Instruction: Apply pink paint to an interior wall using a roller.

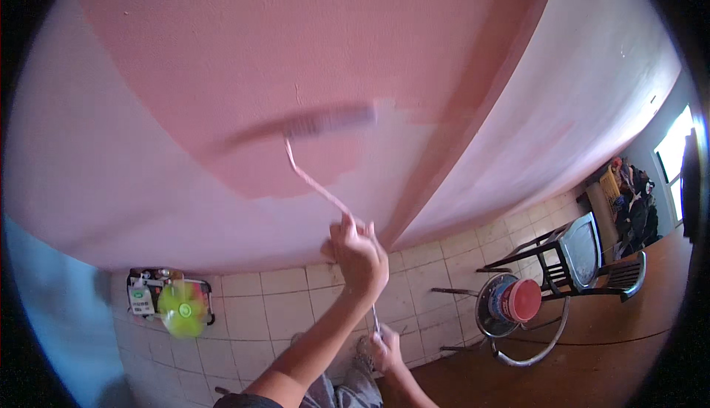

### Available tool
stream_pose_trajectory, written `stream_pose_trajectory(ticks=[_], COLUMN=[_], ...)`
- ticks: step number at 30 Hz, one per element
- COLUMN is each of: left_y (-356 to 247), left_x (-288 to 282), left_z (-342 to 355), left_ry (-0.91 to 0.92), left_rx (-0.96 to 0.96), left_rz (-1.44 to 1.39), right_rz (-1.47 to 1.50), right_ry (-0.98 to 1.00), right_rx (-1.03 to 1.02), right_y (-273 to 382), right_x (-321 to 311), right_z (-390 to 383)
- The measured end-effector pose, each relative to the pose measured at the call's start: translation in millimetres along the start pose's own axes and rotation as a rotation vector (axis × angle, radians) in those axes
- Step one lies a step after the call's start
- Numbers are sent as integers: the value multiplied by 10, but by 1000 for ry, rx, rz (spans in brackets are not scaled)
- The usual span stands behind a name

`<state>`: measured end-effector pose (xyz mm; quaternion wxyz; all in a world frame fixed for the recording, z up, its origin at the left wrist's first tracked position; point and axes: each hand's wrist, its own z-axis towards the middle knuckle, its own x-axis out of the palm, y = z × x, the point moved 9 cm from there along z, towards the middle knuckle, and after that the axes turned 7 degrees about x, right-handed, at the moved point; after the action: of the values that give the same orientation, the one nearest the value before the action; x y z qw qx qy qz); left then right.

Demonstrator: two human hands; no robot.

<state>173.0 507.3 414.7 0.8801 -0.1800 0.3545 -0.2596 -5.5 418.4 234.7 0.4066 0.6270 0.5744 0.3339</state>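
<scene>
A paint roller (329, 118), blurred by motion, lies against the pink wall (296, 38), where deeper pink paint borders paler areas. Its bent frame runs down to a thin pole. My left hand (357, 253) grips the upper part of the handle near the middle of the view, fingers wrapped round it. Lower and to the right, my right hand (386, 349) is closed on the pole's lower end. My legs and a foot show below, on the tiled floor.
A green fan (181, 309) stands in clutter at lower left. At right are a stool (492, 319) bearing a red-lidded paint bucket (523, 301), a dark chair (573, 253), a wooden table (629, 334), piled clothes and a bright window (674, 153). A wall corner runs diagonally right of the roller.
</scene>
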Motion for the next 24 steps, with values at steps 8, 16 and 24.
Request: stream_pose_trajectory(ticks=[8, 16, 24], left_y=[475, -163, -118], left_x=[541, 185, 606], left_z=[-820, 9, -484], left_ry=[236, -11, 171], left_rx=[-245, -86, -239], left_rz=[21, -29, -50], right_rz=[144, 153, 335], right_ry=[58, 77, 100], right_rx=[224, 63, 212], right_y=[-818, -151, -627], right_x=[23, -204, -425], right_z=[-193, 67, -15])
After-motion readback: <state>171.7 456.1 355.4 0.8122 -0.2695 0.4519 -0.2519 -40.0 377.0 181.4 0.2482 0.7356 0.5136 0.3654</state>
